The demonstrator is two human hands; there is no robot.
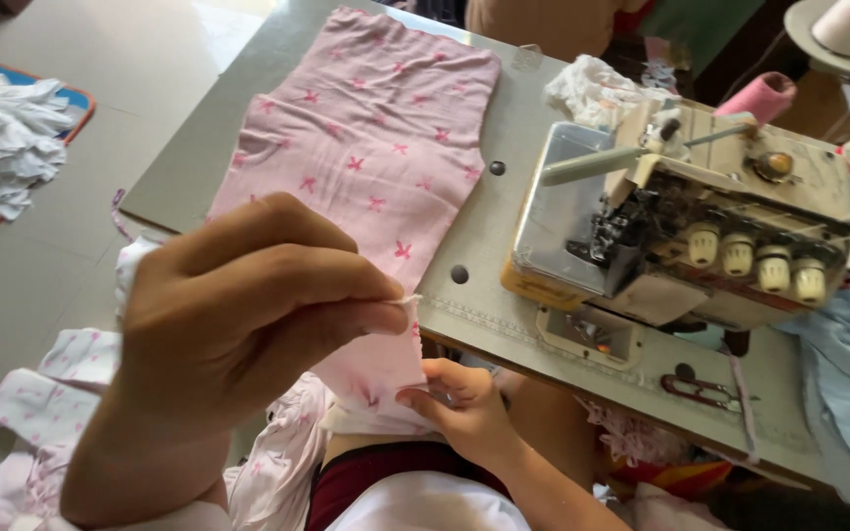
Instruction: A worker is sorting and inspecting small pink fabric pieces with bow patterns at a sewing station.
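Pink cloth with darker pink star marks is lying across the grey sewing table, running from top centre of the frame down to the near table edge at lower centre, where its end is hanging over. Left hand is sitting in the middle-left of the frame, raised above the cloth, back of hand toward the camera, thumb and forefinger pinching shut on a small pale edge of the fabric at centre; wrist is coming up from the lower left. Right hand is lying lower centre, below the table edge, fingers curled and gripping the hanging end of the same cloth, forearm running off toward the lower right. So the cloth is being held at two spots, close together, both at its near end. Overlock sewing machine is standing on the right of the table, well apart from both hands, with cream knobs along its front. No real containers in view; a heap of white cloth scraps is lying on a blue mat at the left edge. More pale printed pieces are piling at lower left.
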